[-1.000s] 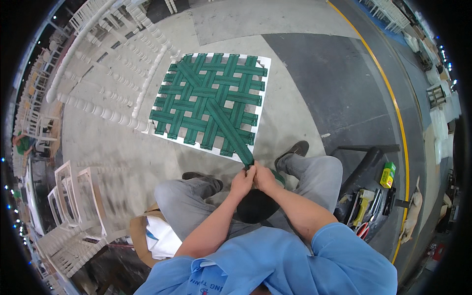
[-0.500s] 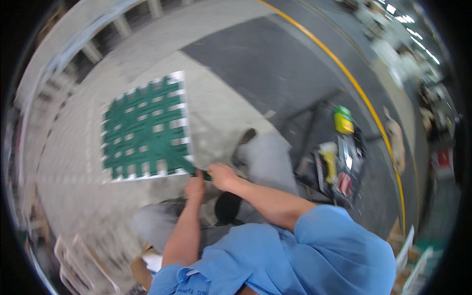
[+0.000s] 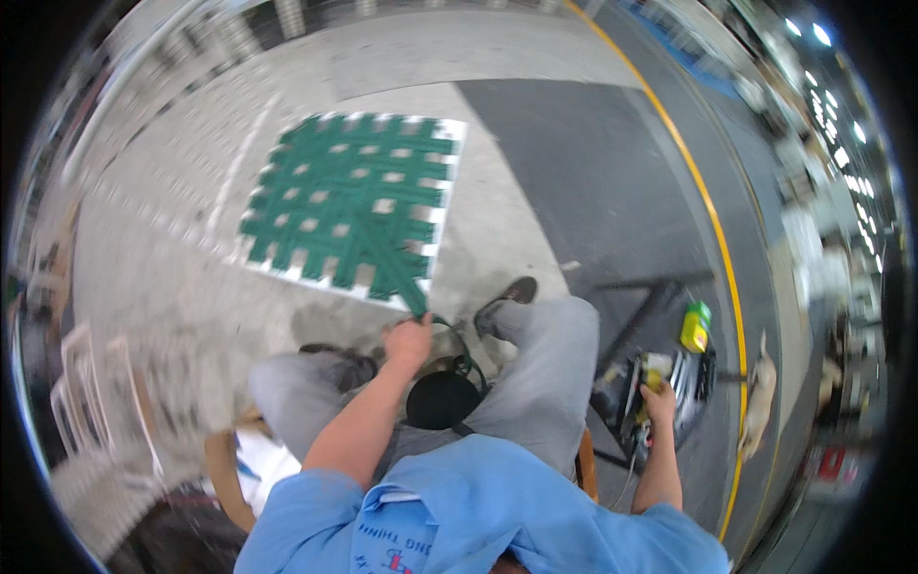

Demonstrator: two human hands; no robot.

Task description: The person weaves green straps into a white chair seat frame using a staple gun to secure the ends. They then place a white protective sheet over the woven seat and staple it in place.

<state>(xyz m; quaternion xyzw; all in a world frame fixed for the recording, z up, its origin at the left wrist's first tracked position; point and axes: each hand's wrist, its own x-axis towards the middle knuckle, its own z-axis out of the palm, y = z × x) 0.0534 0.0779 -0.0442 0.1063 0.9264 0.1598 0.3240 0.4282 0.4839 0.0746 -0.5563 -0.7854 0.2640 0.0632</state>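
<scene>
My left hand is closed on the green webbing strap, at the near right corner of a white frame woven with green webbing. The strap runs slantwise over the weave to my fingers, and a dark loose length curves down past them. My right hand is out to the right, fingers curled at the tool tray; what it grips is blurred and partly hidden. Between my thighs sits a round black thing.
A yellow-and-green container stands at the tray's far end. Dark metal bars lie beyond it. A pale animal, seemingly a dog, lies by the yellow floor line. White frames stand at the left.
My right hand has left the strap beside my left hand and moved right to the tool tray. My left hand still holds the strap. The view has shifted.
</scene>
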